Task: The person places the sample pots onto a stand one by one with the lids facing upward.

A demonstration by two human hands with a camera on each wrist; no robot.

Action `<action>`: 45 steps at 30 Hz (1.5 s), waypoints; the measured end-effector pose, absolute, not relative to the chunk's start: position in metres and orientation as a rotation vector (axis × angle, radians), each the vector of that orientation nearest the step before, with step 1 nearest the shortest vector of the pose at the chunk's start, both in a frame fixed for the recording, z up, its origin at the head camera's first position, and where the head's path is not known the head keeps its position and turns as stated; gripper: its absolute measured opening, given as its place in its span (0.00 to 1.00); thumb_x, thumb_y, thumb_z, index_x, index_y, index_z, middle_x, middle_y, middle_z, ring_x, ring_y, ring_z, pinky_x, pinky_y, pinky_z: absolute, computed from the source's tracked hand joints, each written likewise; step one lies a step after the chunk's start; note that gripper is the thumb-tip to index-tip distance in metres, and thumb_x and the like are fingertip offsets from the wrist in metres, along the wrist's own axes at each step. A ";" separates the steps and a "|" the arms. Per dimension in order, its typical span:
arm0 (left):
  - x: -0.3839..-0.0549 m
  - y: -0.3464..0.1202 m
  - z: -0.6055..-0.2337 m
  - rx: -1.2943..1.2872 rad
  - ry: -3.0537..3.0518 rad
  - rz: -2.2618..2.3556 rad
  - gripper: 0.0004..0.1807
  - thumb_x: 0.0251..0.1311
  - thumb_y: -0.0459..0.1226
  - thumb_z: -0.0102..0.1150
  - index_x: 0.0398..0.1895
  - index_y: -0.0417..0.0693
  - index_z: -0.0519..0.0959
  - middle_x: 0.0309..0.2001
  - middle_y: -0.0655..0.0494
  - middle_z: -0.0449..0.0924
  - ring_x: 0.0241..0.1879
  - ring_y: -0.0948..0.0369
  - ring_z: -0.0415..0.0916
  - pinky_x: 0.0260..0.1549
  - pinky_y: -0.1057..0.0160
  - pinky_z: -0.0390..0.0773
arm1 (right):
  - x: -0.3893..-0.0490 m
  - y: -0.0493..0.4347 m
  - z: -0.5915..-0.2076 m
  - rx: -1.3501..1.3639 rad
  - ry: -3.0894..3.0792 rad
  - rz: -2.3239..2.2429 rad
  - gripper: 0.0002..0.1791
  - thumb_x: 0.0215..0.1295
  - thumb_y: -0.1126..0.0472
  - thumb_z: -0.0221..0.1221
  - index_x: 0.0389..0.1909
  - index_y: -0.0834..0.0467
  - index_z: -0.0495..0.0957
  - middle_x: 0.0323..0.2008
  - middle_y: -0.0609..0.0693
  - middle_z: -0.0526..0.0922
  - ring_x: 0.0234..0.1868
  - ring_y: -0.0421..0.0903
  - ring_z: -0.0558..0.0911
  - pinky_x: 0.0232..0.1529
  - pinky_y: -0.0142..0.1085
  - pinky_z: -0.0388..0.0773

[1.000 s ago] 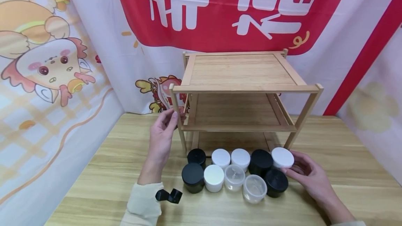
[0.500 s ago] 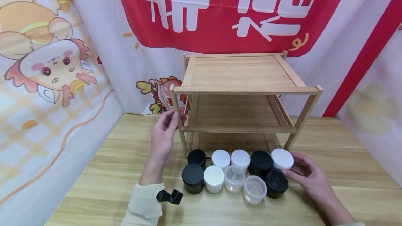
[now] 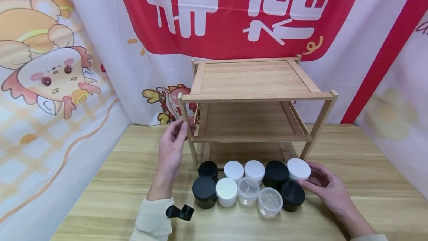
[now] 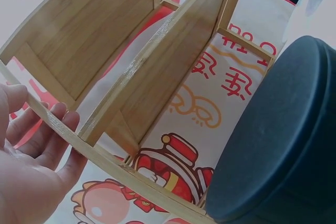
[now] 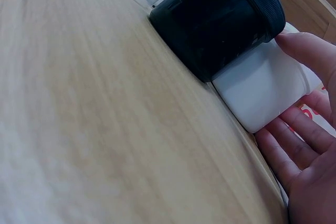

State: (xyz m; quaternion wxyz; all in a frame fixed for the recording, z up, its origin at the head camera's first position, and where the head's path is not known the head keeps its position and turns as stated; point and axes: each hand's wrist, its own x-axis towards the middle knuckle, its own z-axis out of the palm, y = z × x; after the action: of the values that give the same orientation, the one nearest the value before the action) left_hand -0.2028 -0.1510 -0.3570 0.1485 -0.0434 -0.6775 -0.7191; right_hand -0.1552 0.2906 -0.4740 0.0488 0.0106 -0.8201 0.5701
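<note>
A wooden shelf rack (image 3: 254,96) with stacked tiers stands on the table. My left hand (image 3: 171,148) grips its front left post (image 4: 68,132), the thumb on one side and the fingers behind it. At the right end of a double row of jars, my right hand (image 3: 329,189) holds a white lidded jar (image 3: 298,168) between thumb and fingers. In the right wrist view this white jar (image 5: 265,85) stands on the table, right against a black jar (image 5: 220,22). The fingertips partly disappear behind the white jar.
More jars line the rack's front: black ones (image 3: 204,192), white-lidded ones (image 3: 226,192) and translucent cups (image 3: 269,202). The wooden table (image 3: 110,185) extends left and right of them. A printed curtain (image 3: 160,70) hangs behind the rack. A black clip-like piece (image 3: 180,212) sits at the left sleeve.
The head view has shifted slightly, so everything appears a little further left. Both hands keep their places on the rack and the white jar.
</note>
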 end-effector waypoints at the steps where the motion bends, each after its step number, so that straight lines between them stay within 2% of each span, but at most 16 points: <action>1: -0.203 -0.151 -0.357 -0.128 -1.947 -2.068 0.19 0.83 0.46 0.54 0.68 0.50 0.78 0.60 0.53 0.84 0.62 0.58 0.80 0.66 0.65 0.80 | -0.155 0.291 -0.474 0.030 -2.502 1.732 0.40 0.66 0.58 0.76 0.75 0.65 0.70 0.52 0.23 0.81 0.52 0.24 0.83 0.51 0.21 0.84; 5: -0.203 -0.150 -0.356 -0.131 -1.947 -2.066 0.19 0.83 0.45 0.55 0.68 0.50 0.78 0.60 0.53 0.84 0.62 0.58 0.81 0.66 0.65 0.80 | -0.155 0.291 -0.474 0.015 -2.513 1.720 0.41 0.66 0.57 0.76 0.75 0.64 0.70 0.52 0.23 0.80 0.52 0.23 0.82 0.51 0.21 0.84; 9: -0.203 -0.151 -0.355 -0.132 -1.944 -2.075 0.19 0.83 0.45 0.54 0.68 0.49 0.78 0.62 0.49 0.82 0.62 0.58 0.80 0.67 0.66 0.80 | -0.155 0.291 -0.474 0.004 -2.518 1.723 0.41 0.66 0.56 0.76 0.75 0.63 0.69 0.52 0.23 0.80 0.52 0.23 0.82 0.51 0.20 0.84; 14: -0.201 -0.151 -0.355 -0.122 -1.951 -2.079 0.19 0.83 0.46 0.54 0.69 0.49 0.77 0.67 0.39 0.78 0.63 0.57 0.80 0.67 0.67 0.80 | -0.154 0.292 -0.474 0.046 -2.484 1.770 0.39 0.66 0.63 0.75 0.74 0.66 0.68 0.51 0.23 0.81 0.52 0.24 0.83 0.50 0.23 0.86; 17: -0.201 -0.149 -0.356 -0.117 -1.960 -2.075 0.20 0.83 0.46 0.54 0.69 0.49 0.77 0.67 0.39 0.78 0.63 0.58 0.79 0.66 0.67 0.80 | -0.153 0.295 -0.472 0.076 -2.434 1.814 0.36 0.66 0.68 0.74 0.72 0.66 0.70 0.51 0.24 0.83 0.50 0.27 0.85 0.48 0.24 0.87; 22: -0.203 -0.147 -0.358 -0.110 -1.965 -2.078 0.20 0.83 0.46 0.54 0.69 0.49 0.77 0.67 0.39 0.78 0.63 0.58 0.79 0.66 0.68 0.80 | -0.150 0.299 -0.462 0.136 -2.418 1.769 0.34 0.65 0.70 0.73 0.70 0.64 0.72 0.51 0.27 0.85 0.48 0.30 0.87 0.47 0.26 0.88; 25: -0.203 -0.147 -0.358 -0.116 -1.959 -2.085 0.21 0.83 0.46 0.54 0.69 0.48 0.77 0.67 0.39 0.78 0.63 0.57 0.79 0.66 0.68 0.79 | -0.148 0.300 -0.450 0.180 -2.439 1.658 0.34 0.64 0.68 0.75 0.70 0.64 0.72 0.52 0.27 0.84 0.50 0.29 0.86 0.49 0.24 0.86; 34: -0.202 -0.151 -0.357 -0.076 -1.965 -2.062 0.23 0.84 0.44 0.53 0.72 0.41 0.74 0.64 0.44 0.79 0.61 0.59 0.78 0.63 0.69 0.80 | -0.147 0.288 -0.394 0.362 -2.389 1.530 0.32 0.63 0.72 0.74 0.67 0.60 0.76 0.54 0.32 0.85 0.52 0.32 0.85 0.52 0.21 0.83; 39: -0.202 -0.151 -0.355 -0.080 -1.971 -2.064 0.24 0.83 0.46 0.53 0.72 0.42 0.74 0.66 0.42 0.78 0.62 0.59 0.78 0.64 0.69 0.79 | -0.148 0.282 -0.362 0.454 -2.360 1.630 0.31 0.63 0.75 0.71 0.67 0.59 0.76 0.53 0.38 0.87 0.49 0.37 0.89 0.49 0.26 0.88; 45: -0.202 -0.151 -0.355 -0.083 -1.972 -2.080 0.22 0.83 0.46 0.53 0.71 0.46 0.75 0.66 0.44 0.79 0.62 0.59 0.79 0.65 0.69 0.80 | -0.154 0.273 -0.319 0.421 -2.457 1.575 0.29 0.68 0.67 0.72 0.68 0.52 0.74 0.54 0.34 0.86 0.49 0.36 0.90 0.46 0.29 0.89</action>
State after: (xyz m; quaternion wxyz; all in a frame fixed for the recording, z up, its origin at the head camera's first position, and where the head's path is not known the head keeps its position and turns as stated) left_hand -0.2022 -0.1506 -0.3553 0.1368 -0.0288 -0.6812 -0.7186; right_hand -0.1539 0.2726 -0.3195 0.0965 0.1422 -0.8294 0.5316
